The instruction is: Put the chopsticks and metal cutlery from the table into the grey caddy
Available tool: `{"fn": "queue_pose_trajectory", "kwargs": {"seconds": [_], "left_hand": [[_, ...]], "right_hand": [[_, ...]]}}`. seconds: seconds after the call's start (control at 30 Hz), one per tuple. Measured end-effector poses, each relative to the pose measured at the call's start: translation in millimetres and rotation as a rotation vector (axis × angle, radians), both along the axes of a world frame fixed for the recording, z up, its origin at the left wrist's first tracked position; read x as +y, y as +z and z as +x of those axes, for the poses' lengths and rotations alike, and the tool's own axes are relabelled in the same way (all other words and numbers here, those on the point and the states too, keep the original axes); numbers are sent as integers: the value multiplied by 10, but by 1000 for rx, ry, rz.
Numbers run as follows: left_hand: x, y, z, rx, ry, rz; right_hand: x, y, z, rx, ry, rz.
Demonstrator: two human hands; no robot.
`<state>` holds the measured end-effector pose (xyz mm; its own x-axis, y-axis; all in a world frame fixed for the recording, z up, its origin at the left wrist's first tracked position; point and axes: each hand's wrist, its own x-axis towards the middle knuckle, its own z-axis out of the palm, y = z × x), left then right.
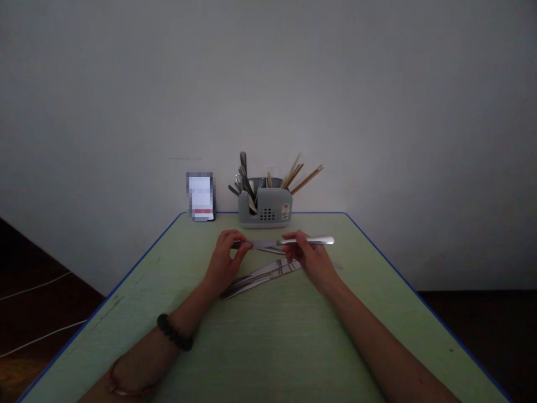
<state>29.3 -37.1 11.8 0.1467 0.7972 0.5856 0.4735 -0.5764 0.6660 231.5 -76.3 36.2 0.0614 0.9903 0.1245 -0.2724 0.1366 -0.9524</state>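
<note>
Between my two hands a shiny metal table knife (268, 243) is held level above the table. My left hand (229, 254) pinches its blade end with thumb and fingers. Its handle lies in the closed fingers of my right hand (310, 254), and the handle's end sticks out to the right. Beneath them, several more metal knives (260, 278) lie loosely together on the table, partly hidden by my hands. A beaded bracelet is on my left wrist.
A grey cutlery holder (274, 204) with utensils and wooden chopsticks (308, 178) stands against the wall at the table's back. To its left leans a lit phone or tablet (201, 196). The green table (293, 347) has blue edges.
</note>
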Motion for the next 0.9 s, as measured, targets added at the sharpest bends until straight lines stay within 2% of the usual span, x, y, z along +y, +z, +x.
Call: {"fn": "queue_pose_trajectory", "kwargs": {"seconds": [0.17,0.3,0.4,0.47,0.57,0.77,0.83,0.9], "left_hand": [[-29,-6,14,0,-52,-180],[8,-21,16,-29,-31,-155],[64,-69,10,-19,5,-115],[104,-118,1,-30,37,-106],[145,-185,-19,-25,58,-115],[137,-195,-54,72,-37,-88],[128,-175,-61,86,-45,-80],[124,-158,-67,103,-54,-75]], "right_hand": [[45,26,62,122,-48,-24],[21,102,108,80,-117,28],[-20,239,112,7,-225,126],[-29,389,91,-22,-325,217],[23,709,17,-119,-416,338],[399,1405,-220,-647,-417,556],[564,1547,-295,-845,-428,563],[720,1627,-366,-1033,-433,503]]}}
